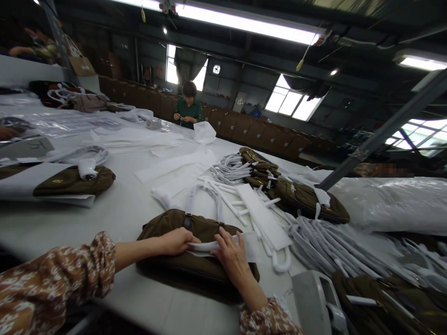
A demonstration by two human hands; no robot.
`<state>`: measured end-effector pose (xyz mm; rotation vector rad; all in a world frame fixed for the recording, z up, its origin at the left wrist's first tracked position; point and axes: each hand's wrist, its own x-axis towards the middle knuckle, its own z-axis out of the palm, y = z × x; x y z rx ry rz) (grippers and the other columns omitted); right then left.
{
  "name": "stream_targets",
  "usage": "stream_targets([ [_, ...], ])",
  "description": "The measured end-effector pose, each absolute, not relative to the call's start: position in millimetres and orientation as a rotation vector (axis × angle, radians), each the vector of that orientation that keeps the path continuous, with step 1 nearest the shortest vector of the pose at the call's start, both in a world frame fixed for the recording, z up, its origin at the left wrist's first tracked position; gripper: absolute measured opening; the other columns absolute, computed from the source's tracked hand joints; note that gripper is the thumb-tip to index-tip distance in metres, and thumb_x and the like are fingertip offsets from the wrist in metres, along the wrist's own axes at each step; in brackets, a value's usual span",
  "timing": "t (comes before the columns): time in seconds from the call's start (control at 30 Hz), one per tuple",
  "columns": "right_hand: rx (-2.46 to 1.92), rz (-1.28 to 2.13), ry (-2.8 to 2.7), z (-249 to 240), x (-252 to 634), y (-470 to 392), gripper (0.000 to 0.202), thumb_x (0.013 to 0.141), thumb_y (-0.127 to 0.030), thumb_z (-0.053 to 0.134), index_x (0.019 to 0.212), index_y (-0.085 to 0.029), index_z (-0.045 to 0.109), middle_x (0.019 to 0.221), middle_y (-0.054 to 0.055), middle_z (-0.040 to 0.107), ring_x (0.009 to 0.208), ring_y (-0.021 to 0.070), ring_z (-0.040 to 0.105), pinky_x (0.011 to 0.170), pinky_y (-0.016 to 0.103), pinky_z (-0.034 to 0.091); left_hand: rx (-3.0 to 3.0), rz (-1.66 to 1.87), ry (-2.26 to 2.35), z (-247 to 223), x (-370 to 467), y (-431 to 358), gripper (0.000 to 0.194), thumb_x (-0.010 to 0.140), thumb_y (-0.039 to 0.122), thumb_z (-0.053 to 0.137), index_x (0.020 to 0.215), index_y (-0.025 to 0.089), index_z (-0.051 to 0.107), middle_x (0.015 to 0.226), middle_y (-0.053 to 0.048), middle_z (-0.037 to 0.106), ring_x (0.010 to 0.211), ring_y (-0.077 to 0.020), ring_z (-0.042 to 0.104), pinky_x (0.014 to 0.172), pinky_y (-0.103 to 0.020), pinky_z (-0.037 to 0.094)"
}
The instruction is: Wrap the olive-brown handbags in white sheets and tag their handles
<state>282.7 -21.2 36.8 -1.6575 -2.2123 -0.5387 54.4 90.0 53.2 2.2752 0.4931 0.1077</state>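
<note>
An olive-brown bag lies on the white table in front of me, its wrapped handle standing up behind it. Across the bag's top runs a white foam tube. My left hand is closed round the tube's left end. Over the tube's right part lies my right hand, fingers bent and partly spread, pressing on it and on a white sheet beneath.
Wrapped brown bags and bundled white straps lie to the right, near a grey tape dispenser. Another brown bag sits at left. Across the table is a person. A metal post rises at right.
</note>
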Motion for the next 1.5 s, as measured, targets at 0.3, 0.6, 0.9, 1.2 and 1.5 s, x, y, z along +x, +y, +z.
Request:
stream_targets([
  [0.3,-1.485,-0.581,-2.319,25,285,-24,0.010,0.082,-0.027,0.069,0.080,-0.021,0.060,0.130,0.012,0.057,0.118,0.0276,0.051,0.102,0.054,0.029,2.094,-0.060,0.611,51,58,124,0.027,0.072,0.030,0.060,0.092,0.017,0.074,0.067,0.004,0.062,0.065,-0.0135,0.054,0.058,-0.019,0.038],
  [0.6,-1.680,-0.591,-2.313,31,281,-20,0.002,0.087,-0.025,0.063,0.085,-0.023,0.061,0.086,0.002,0.064,0.079,0.0204,0.055,0.068,0.033,0.036,2.128,-0.119,0.576,59,67,121,0.027,0.069,0.030,0.062,0.090,0.018,0.074,0.065,0.004,0.062,0.062,-0.0136,0.053,0.056,-0.019,0.038],
  [0.9,-1.773,-0.624,-2.202,29,289,-21,0.006,0.087,-0.021,0.061,0.083,-0.024,0.064,0.084,0.004,0.066,0.080,0.0214,0.054,0.071,0.035,0.035,2.260,-0.051,0.423,62,68,115,0.051,0.079,0.027,0.058,0.130,0.030,0.056,0.108,0.002,0.069,0.092,-0.0207,0.062,0.082,-0.025,0.043],
  [1.2,-1.619,-0.476,-2.442,56,291,-22,0.093,0.071,-0.052,0.074,0.147,-0.024,0.027,0.148,0.015,0.036,0.135,0.0351,0.031,0.108,0.060,0.019,2.187,0.023,0.372,55,68,116,0.043,0.084,0.026,0.051,0.127,0.024,0.059,0.121,0.001,0.066,0.097,-0.0190,0.062,0.087,-0.023,0.043],
  [1.5,-1.712,-0.450,-2.516,59,283,-12,0.061,0.081,-0.027,0.064,0.137,-0.019,0.041,0.105,0.008,0.060,0.099,0.0244,0.054,0.106,0.054,0.026,2.049,-0.053,0.361,46,69,130,0.042,0.085,0.037,0.051,0.123,0.023,0.061,0.110,0.004,0.069,0.093,-0.0185,0.063,0.085,-0.024,0.047],
])
